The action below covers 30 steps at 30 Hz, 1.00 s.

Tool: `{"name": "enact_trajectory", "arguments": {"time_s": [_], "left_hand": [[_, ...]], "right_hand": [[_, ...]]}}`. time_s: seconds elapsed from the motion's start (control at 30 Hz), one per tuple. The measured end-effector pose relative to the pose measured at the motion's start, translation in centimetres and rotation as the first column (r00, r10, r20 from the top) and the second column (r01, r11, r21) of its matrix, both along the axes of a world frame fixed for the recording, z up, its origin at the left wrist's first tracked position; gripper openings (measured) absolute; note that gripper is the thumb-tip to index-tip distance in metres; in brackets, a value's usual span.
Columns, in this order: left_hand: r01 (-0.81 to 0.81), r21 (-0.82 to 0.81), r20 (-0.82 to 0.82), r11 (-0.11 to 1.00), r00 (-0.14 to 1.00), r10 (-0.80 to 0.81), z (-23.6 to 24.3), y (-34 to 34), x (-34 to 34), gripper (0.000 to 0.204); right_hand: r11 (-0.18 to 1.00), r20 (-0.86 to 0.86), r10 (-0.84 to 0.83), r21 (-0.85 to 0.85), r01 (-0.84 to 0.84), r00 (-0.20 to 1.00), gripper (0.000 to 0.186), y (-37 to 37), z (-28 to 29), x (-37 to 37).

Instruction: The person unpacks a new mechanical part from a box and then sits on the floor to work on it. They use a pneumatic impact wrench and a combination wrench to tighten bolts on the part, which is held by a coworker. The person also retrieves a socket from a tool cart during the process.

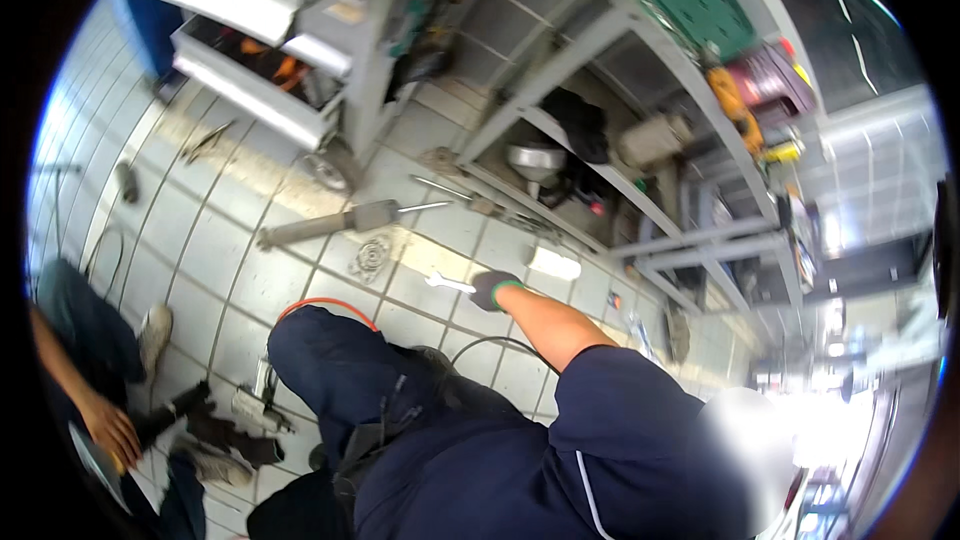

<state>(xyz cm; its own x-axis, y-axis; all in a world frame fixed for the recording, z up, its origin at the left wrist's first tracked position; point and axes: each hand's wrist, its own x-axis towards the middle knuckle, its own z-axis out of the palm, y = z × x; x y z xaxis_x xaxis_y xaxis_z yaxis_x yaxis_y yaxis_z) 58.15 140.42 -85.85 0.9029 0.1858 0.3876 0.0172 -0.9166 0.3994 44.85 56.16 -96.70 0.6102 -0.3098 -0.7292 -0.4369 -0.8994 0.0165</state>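
The wrench (449,284) lay flat on the tiled floor (210,240), just in front of my raised knee (330,350). Its long axis ran nearly level across the view, with the open head pointing to my left and the handle going to the right into my right hand (492,290). That hand wore a dark glove with a green cuff, and its fingers were closed around the handle end, so the grip sat at the right tip of the tool and the free length reached away to the left. My right arm was stretched forward and low to reach it. My left hand I could not see at all.

Behind the wrench, a little further off, a long grey metal tube (325,224) lay on the tiles, and near it a round floor drain (370,257). A small white box (553,263) lay to the right of my hand. An orange hose (325,306) curved over my knee. Further back stood grey metal shelves (640,110) and a tool cart (270,50). At my far left another person (85,360) crouched among dark parts.
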Motion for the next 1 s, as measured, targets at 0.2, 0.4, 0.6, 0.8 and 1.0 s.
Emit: {"name": "enact_trajectory", "arguments": {"time_s": [0.2, 0.4, 0.6, 0.8, 1.0], "left_hand": [[0.194, -0.300, -0.423, 0.934, 0.851, -0.312, 8.8, -20.7, -3.8, 0.049], [0.167, -0.441, -0.763, 0.882, 0.447, -0.467, 25.2, -31.2, -9.9, 0.048], [0.046, -0.384, -0.900, 0.922, 0.202, -0.386, 40.6, -34.2, -11.0, 0.049], [-0.024, -0.352, -0.873, 0.936, 0.370, -0.319, 51.0, -40.9, -2.6, 0.050], [0.132, -0.384, -0.551, 0.914, 0.761, -0.342, 60.3, -55.8, 15.9, 0.052]], "right_hand": [[0.979, 0.046, -0.167, 0.129, 0.160, 0.985, 0.044, 2.9, 25.5, -0.7], [0.942, -0.024, -0.322, 0.093, 0.323, 0.946, 0.047, -4.1, 45.1, -8.5], [0.867, -0.023, -0.496, 0.041, 0.497, 0.868, 0.050, -10.1, 55.4, -17.2], [0.787, -0.025, -0.583, 0.228, 0.573, 0.812, 0.055, -16.6, 56.6, -15.6], [0.775, -0.279, -0.477, 0.316, 0.548, 0.834, 0.057, -23.4, 59.8, -11.2]]}}
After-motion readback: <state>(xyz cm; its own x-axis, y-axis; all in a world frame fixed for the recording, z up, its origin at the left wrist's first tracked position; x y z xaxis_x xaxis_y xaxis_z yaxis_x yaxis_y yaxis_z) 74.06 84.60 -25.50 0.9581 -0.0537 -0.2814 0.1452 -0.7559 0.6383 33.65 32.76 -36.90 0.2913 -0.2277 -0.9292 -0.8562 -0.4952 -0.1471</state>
